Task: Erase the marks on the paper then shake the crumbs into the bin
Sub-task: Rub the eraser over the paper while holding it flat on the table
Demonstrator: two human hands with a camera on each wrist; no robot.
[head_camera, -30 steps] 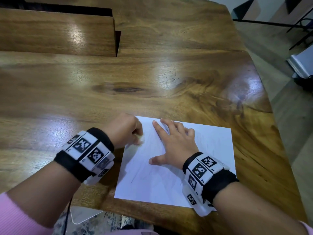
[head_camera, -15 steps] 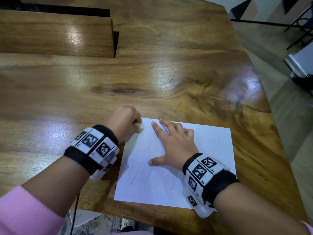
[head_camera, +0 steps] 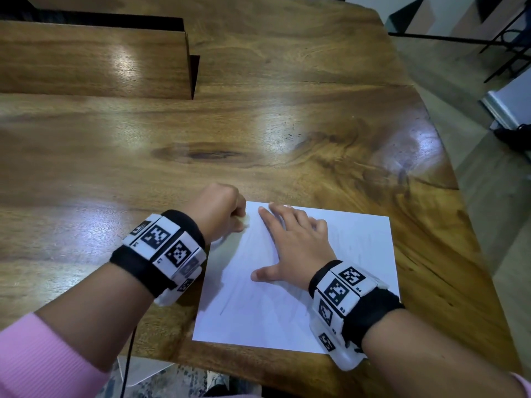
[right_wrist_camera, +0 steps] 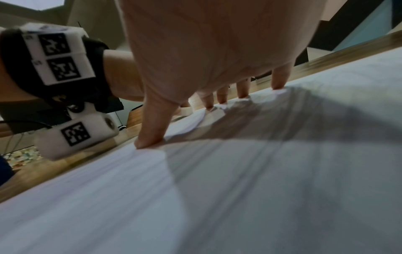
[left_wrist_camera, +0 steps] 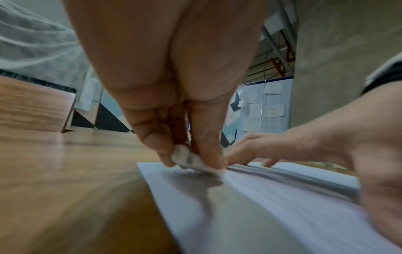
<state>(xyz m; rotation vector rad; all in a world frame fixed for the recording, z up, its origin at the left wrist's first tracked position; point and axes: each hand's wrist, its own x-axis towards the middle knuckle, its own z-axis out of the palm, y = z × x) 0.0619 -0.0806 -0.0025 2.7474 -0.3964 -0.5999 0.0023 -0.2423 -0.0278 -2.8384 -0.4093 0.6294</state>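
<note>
A white sheet of paper [head_camera: 339,288] with faint pencil lines lies near the front edge of the wooden table [head_camera: 258,133]. My left hand [head_camera: 221,211] pinches a small white eraser [left_wrist_camera: 195,161] and holds it against the paper's far left corner. In the left wrist view the paper [left_wrist_camera: 250,206] shows grey strokes beside the eraser. My right hand [head_camera: 293,239] lies flat on the sheet with fingers spread, pressing it down; the right wrist view shows its fingertips [right_wrist_camera: 150,142] on the paper [right_wrist_camera: 239,189]. No bin is in view.
A raised wooden block [head_camera: 94,58] stands at the table's back left. The table's right edge drops to a tiled floor, where a white object [head_camera: 511,107] and dark metal legs [head_camera: 505,47] stand.
My left hand with the eraser has slid up from the paper's left edge to its far left corner. The right hand has stayed flat on the sheet.
</note>
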